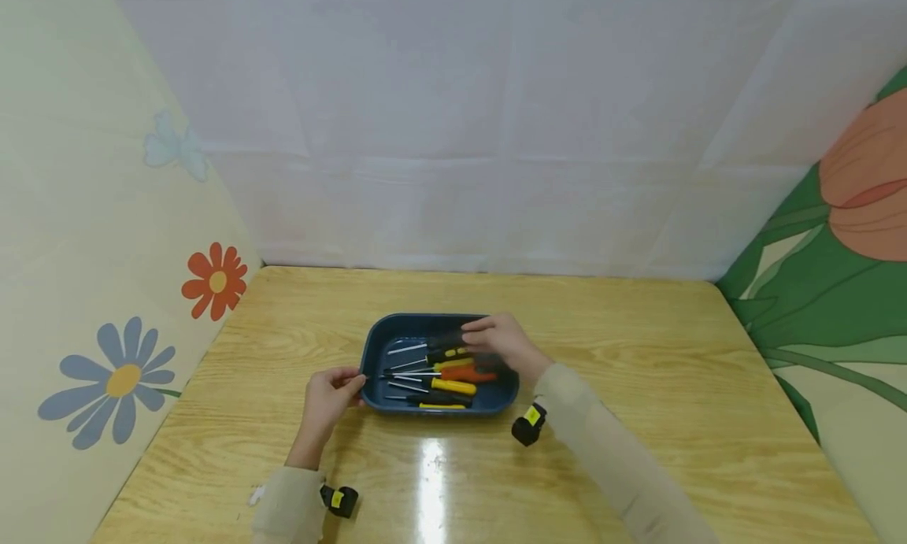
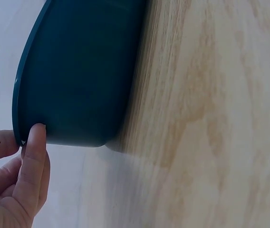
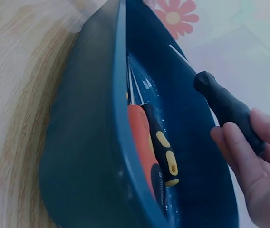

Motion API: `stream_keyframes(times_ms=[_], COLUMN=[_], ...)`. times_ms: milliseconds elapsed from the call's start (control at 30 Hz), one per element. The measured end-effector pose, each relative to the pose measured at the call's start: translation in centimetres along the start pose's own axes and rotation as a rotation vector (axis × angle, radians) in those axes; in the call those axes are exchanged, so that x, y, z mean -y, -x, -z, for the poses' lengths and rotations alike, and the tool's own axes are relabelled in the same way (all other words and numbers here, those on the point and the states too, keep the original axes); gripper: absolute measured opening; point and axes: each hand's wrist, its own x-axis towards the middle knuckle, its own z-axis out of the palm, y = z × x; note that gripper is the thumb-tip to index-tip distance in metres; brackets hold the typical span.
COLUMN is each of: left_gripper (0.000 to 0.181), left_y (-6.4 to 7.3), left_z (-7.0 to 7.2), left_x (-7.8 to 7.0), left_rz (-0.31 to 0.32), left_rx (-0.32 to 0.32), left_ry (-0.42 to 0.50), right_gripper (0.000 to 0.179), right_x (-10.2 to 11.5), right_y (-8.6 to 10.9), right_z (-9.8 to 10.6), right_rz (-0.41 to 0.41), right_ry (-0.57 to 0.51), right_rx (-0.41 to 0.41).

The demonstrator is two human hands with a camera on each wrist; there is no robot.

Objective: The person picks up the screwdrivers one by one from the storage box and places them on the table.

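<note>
Right hand [image 3: 261,171] pinches 1 black-handled, thin-shafted screwdriver [image 3: 229,110] while left hand [image 1: 328,397] grips a round-cornered blue tray [image 2: 80,76].

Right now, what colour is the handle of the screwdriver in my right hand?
The handle is black; the right wrist view shows it best.

The black screwdriver [image 1: 446,341] blurs in the head view; both wrist views crop the blue tray [image 2: 80,76]

Long, pale beige fabric sleeves [image 1: 616,449] are worn, and at each wrist a small, blocky black device [image 1: 526,432] is carried, marked with a square yellow label [image 1: 533,415].
</note>
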Motion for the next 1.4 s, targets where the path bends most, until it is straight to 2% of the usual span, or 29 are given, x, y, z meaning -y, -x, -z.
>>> stream_keyframes(times_ms=[333, 633, 1033, 1400], left_gripper=[0.02, 0.02, 0.02, 0.021], left_y=[0.2, 0.1, 0.2, 0.3], left_z=[0.0, 0.0, 0.1, 0.1], left_x=[-0.1, 0.0, -0.1, -0.2], left_rz=[-0.012, -0.008, -0.003, 0.004], left_rx=[0.006, 0.004, 0.009, 0.006], left_ry=[0.003, 0.014, 0.002, -0.006], right_gripper=[0.031, 0.032, 0.036, 0.039], right_x=[-0.1, 0.0, -0.8, -1.4], right_y=[0.6, 1.6, 2.6, 3.6], right_z=[1.2, 2.4, 4.3, 5.4], right_rz=[-0.002, 0.033, 0.057, 0.013], right_ry=[-0.121, -0.146, -0.245, -0.333], right_rx=[-0.053, -0.072, -0.12, -0.188])
